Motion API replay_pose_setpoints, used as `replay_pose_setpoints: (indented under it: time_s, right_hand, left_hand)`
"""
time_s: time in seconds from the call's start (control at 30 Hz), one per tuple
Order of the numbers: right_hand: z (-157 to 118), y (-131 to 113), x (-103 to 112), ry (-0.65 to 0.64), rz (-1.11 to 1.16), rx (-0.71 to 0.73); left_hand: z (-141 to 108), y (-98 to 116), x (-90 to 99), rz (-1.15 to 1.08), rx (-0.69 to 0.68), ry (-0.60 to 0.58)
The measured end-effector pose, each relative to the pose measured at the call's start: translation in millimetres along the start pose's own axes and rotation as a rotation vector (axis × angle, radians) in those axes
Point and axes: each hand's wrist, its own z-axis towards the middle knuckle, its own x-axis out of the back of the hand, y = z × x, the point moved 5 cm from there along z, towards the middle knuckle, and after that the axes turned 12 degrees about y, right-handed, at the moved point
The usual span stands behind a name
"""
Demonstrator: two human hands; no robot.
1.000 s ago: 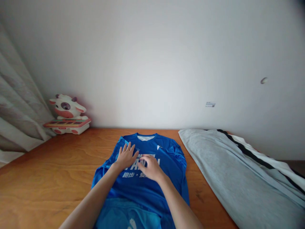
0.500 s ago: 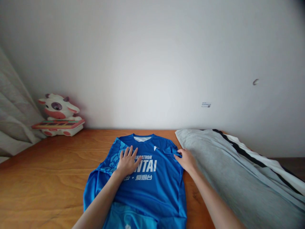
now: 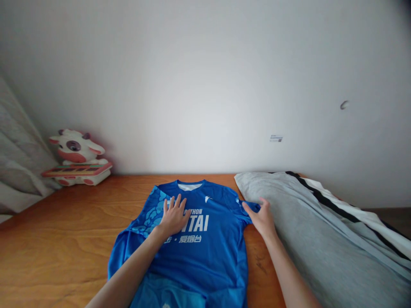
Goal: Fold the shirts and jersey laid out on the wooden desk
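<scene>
A blue T-shirt [image 3: 212, 252] with white lettering lies front side up on the wooden surface, its collar toward the wall. My left hand [image 3: 175, 216] rests flat on its chest with fingers spread, covering part of the print. On the right side, my right hand [image 3: 261, 216] grips the short sleeve [image 3: 252, 207] between thumb and fingers, and that sleeve points outward. The patterned left-side sleeve [image 3: 154, 214] lies along the shirt's side. Near the bottom of the view, the lower part of the shirt is creased and bunched.
A grey cloth [image 3: 289, 214] with black and white stripes lies to the right, close to my right hand. At the back left stands a cow-shaped toy keyboard [image 3: 78, 158] beside a pale curtain [image 3: 22, 154]. The wall [image 3: 205, 85] bounds the wooden surface [image 3: 64, 226] behind.
My right hand has moved right, drawing the sleeve outward from the shirt's chest. My left hand stays flat on the chest. The view has shifted slightly.
</scene>
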Motion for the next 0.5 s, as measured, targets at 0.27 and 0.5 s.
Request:
replay_pose_setpoints:
  time_s: [0.27,0.5]
  right_hand:
    - [-11,-15,7,-0.171,0.022,0.072]
    - [16,17,3,-0.178,0.290,-0.291]
  left_hand:
    - [29,116,-8.1,-0.311,-0.253,-0.023]
    - [14,148,-16.4,-0.336,-0.294,-0.004]
